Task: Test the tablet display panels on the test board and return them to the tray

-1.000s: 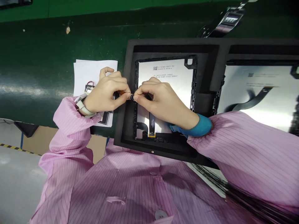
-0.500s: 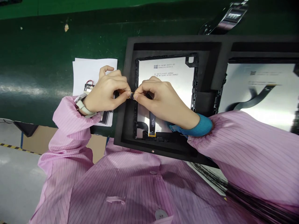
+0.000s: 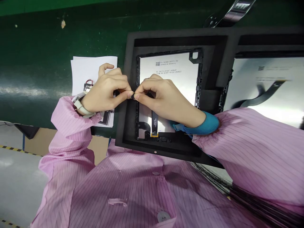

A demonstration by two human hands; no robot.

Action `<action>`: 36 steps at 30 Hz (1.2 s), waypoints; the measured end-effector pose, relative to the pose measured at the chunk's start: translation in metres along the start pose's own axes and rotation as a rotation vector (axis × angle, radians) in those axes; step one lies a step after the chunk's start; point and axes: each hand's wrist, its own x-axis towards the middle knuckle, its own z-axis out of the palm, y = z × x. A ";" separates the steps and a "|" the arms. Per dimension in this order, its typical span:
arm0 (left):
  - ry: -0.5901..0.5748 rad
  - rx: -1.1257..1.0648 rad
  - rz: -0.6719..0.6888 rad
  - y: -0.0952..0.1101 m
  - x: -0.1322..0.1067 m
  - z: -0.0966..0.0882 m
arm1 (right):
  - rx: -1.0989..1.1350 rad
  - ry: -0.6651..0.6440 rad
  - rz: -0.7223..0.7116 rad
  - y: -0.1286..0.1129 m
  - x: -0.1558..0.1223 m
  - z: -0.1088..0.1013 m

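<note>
My left hand (image 3: pixel 106 90) and my right hand (image 3: pixel 163 96) meet fingertip to fingertip over the left edge of a display panel (image 3: pixel 171 85). Both are closed in a pinch on a small dark connector (image 3: pixel 132 96), mostly covered by the fingertips. From the panel's lower edge a black ribbon cable (image 3: pixel 155 122) runs up beneath my right hand, where its far end is hidden. The panel lies with its silvery printed back upward, in a black foam tray (image 3: pixel 123 126). Under my left hand are white paper sheets (image 3: pixel 80 71) and a small circuit board (image 3: pixel 87 87) with red wires.
A second panel (image 3: pixel 249 85) with a curved ribbon cable (image 3: pixel 258 96) lies in the tray's right part. Behind the tray a shiny dark object (image 3: pixel 237 14) rests on the green table (image 3: pixel 42 57). A hanging bundle of black strands (image 3: pixel 256 202) is at lower right.
The fingertips of both hands have drawn closer together, covering more of the connector. The view has shifted slightly; the panels and tray remain in place.
</note>
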 end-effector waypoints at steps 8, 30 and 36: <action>0.016 -0.030 -0.024 -0.002 0.001 0.001 | 0.006 0.006 -0.027 0.002 -0.001 0.000; 0.202 0.123 0.026 0.000 -0.008 -0.005 | -0.012 0.159 -0.022 -0.013 -0.010 -0.018; 0.913 0.280 -0.017 0.011 -0.064 0.003 | -0.311 0.152 0.033 -0.039 -0.078 -0.069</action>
